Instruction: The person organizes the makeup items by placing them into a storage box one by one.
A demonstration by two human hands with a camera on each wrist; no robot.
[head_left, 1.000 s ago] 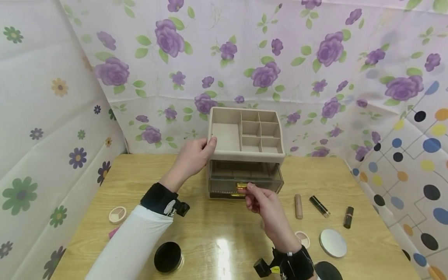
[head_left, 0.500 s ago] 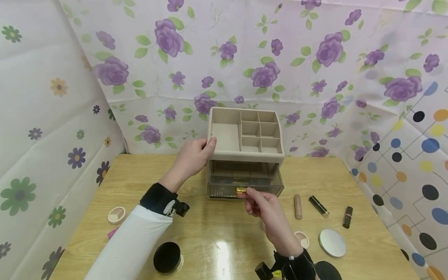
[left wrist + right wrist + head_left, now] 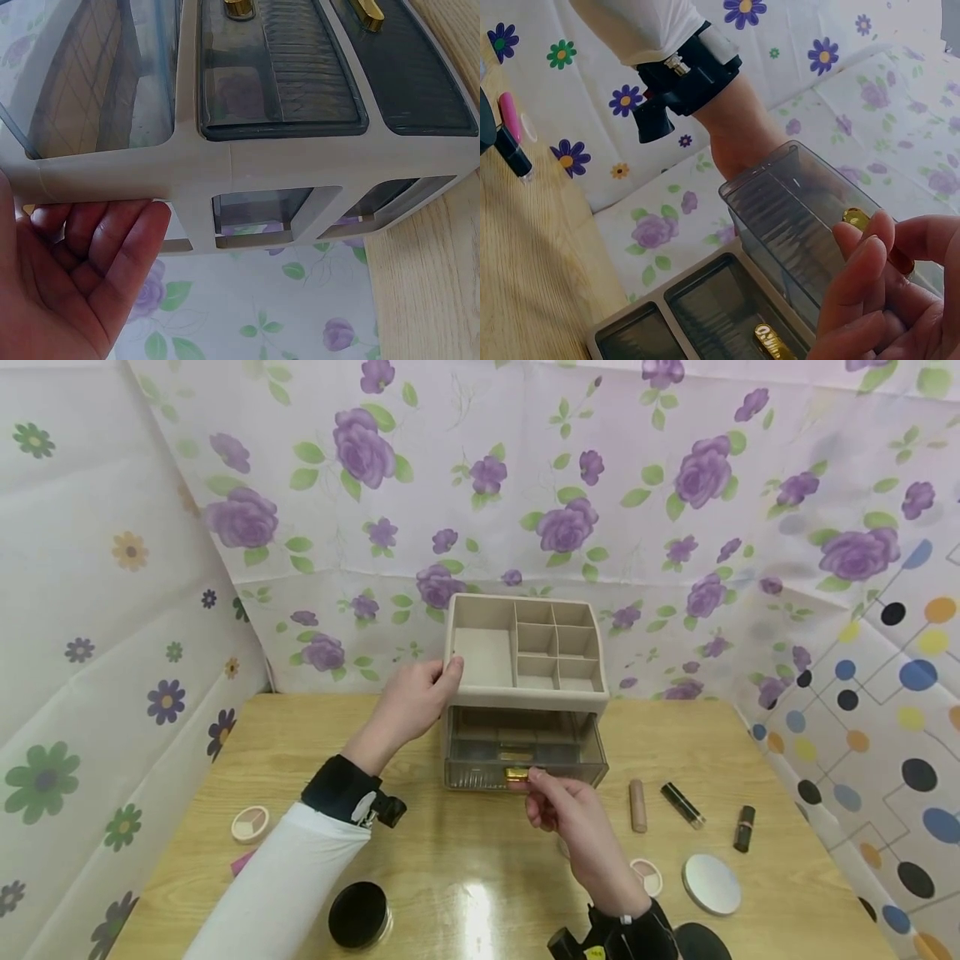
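Your head view looks forward and down over the table [image 3: 431, 868] from well back, framing your left hand [image 3: 412, 697] and right hand [image 3: 576, 818] together. Your left wrist view sits close, turned sideways onto the flank of the organizer [image 3: 139, 171]; your right wrist view peers just past your right hand, across the extended drawer [image 3: 780, 214] toward your left wristband [image 3: 714, 79], which the head view also shows.

A white, purple-rose-printed sheet [image 3: 480, 547] is hanging behind a glossy, yellowish wood-grain table [image 3: 300, 727], while a white, daisy-printed sheet [image 3: 82, 585] is covering the left side and a white, colour-dotted sheet [image 3: 877, 777] the right. A bright white reflection [image 3: 477, 914] is gleaming on the table.
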